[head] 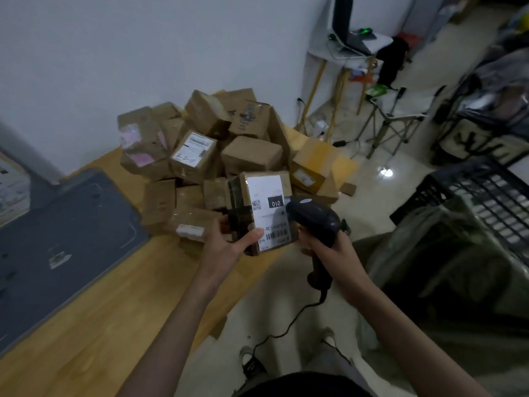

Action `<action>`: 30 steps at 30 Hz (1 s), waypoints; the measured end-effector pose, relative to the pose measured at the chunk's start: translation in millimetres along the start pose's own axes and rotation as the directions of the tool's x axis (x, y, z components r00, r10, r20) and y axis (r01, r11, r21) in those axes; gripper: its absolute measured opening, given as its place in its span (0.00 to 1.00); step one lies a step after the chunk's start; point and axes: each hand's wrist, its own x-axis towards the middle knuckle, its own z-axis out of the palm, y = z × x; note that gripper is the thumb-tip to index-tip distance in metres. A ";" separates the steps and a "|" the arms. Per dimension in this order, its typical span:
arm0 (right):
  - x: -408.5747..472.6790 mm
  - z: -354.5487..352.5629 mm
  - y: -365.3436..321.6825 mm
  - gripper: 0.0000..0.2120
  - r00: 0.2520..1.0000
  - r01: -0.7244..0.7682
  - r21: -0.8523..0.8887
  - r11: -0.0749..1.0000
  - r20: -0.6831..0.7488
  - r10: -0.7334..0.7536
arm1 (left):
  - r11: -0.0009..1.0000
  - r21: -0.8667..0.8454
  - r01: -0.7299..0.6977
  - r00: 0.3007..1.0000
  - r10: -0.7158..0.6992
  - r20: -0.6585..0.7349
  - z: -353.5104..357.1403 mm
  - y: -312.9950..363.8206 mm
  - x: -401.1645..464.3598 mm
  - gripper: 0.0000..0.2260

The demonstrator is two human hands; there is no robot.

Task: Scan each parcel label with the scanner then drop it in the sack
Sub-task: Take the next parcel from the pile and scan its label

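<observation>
My left hand (229,239) grips a brown cardboard parcel (262,213) from below, thumb on its white shipping label, which faces up and reads "010". My right hand (329,249) holds a dark corded barcode scanner (313,217) by its handle, its head right at the label's right edge. Behind them, a heap of several cardboard parcels (206,144) lies on the wooden table (100,310). The open sack (446,270), pale and translucent, stands on the floor to my right.
A dark grey mat (57,242) covers the table's left part. A black plastic crate (472,190) sits behind the sack. Further back are a folding stool (398,118) and a small table with a laptop (352,32). The scanner cable trails to the floor by my shoes.
</observation>
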 end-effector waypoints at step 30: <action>-114.3 -299.2 120.0 0.06 0.530 -0.279 0.364 0.889 -0.713 0.459 | 0.896 0.443 -0.016 0.598 -0.346 0.723 362.6 -27.5 -25.4 0.47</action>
